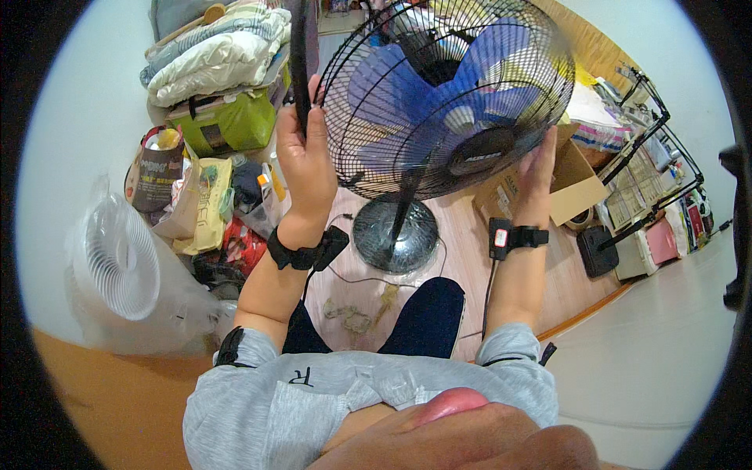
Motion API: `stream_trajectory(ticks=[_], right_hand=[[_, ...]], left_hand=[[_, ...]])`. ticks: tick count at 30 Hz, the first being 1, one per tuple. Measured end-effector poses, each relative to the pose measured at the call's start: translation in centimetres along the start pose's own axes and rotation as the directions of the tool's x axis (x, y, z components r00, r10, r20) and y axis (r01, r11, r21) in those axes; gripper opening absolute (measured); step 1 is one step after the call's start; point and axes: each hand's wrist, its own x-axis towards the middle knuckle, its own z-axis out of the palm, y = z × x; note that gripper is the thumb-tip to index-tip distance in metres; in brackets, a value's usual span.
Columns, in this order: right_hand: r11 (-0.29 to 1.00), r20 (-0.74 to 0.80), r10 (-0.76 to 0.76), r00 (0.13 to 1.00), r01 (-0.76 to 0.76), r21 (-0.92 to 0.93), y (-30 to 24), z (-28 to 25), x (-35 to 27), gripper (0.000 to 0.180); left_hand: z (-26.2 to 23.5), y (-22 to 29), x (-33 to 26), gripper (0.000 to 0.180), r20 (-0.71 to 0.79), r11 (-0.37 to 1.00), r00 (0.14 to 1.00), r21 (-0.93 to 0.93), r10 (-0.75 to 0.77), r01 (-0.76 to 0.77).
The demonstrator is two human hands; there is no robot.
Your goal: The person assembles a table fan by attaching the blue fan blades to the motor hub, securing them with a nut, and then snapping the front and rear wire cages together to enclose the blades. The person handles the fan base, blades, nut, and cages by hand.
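A black floor fan [462,117] with blue translucent blades stands in front of me on a pole, its wire guard tilted up. Its round black base [376,239] looks glossy, as if wrapped in clear film. At the guard's left side, my left hand [308,160] is closed around a dark curved strip [300,59], seen edge-on; its full shape is hidden. My right hand [539,160] grips the guard's lower right edge, with part of the fingers behind it.
An open cardboard box [576,180] stands right of the fan, near a black metal rack [662,117]. At left are folded bedding [223,59], a green bag [227,121] and a plastic-wrapped white ribbed object [125,258]. A thin cable [352,280] lies across the floor.
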Motion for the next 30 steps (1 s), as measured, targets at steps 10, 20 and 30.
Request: stream_trajectory(ticks=[10,20,30], right_hand=[[0.997,-0.003,-0.077,0.997,0.077,-0.021,1.6,0.8,0.3,0.065],[0.993,0.043,-0.105,0.994,0.107,-0.041,2.0,2.2,0.5,0.059],[0.940,-0.055,-0.237,0.970,0.214,-0.266,2.8,3.6,-1.2,0.069]], left_hand=[[0.1,-0.4,1.8,0.021,-0.016,0.999,1.000,-0.037,0.021,-0.022],[-0.9,-2.4,3.2,0.022,-0.138,0.975,0.983,0.198,0.125,-0.096],[-3.6,-6.9,7.7,0.068,0.011,0.950,0.984,0.259,0.178,-0.175]])
